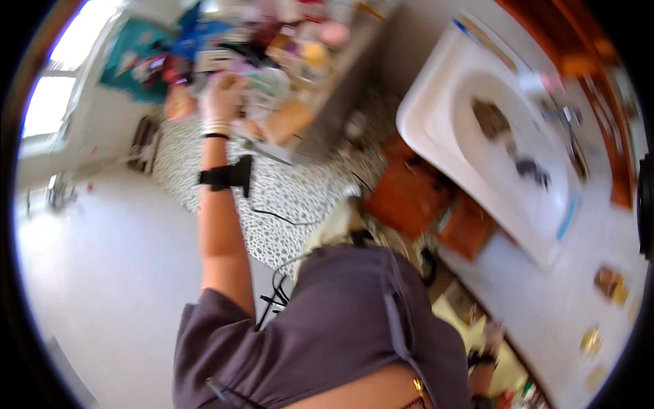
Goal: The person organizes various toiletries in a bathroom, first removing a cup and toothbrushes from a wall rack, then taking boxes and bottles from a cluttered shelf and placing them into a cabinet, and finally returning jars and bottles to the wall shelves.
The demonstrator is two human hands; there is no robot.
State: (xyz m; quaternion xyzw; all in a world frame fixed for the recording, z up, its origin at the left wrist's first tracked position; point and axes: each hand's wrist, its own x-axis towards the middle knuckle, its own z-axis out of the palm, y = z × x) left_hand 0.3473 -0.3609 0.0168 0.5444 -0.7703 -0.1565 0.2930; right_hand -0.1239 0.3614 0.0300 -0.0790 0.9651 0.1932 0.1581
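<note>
My left hand (223, 99), in a thin whitish glove, reaches out at the upper left among a crowded pile of bottles, tubes and packages. Motion blur smears its fingers, so any grip is unclear. Close to its fingers are a pale green-white container (269, 85) and a tan box-like item (289, 121). Far down at the lower right, my right hand (492, 334) is small and blurred against a pale yellow sheet or bag (514, 365). Whether it holds that sheet cannot be made out.
A white sink (426, 112) at the right has a brown clump (490, 119) and a dark object (531, 170) in its basin. Orange-brown cabinet doors (405, 194) stand below it. A teal bag (133, 58) sits beyond the pile. Black cables (276, 218) cross the pebble-patterned floor (272, 242).
</note>
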